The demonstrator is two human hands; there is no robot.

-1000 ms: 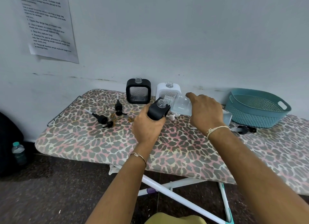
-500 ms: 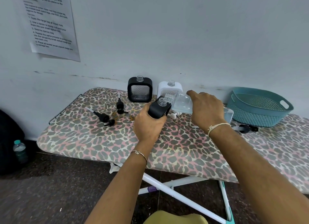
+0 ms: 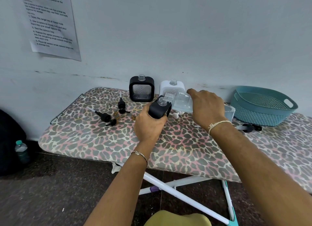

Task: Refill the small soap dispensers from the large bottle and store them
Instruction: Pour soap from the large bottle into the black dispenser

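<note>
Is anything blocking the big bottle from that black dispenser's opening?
Nothing visible does. The black dispenser in the left hand has an open neck, pump off, and the large bottle in the right hand is tipped, mouth right at it.

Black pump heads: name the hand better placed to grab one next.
Probably left. The left hand, though holding the black dispenser, is nearer the black pump heads; the right hand grips the tilted large bottle.

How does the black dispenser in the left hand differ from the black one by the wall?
The held dispenser is tilted, gripped by the left hand; the wall-side dispenser stands upright, untouched. The large bottle points its mouth at the held one, not the other. Both are black with open necks.
</note>
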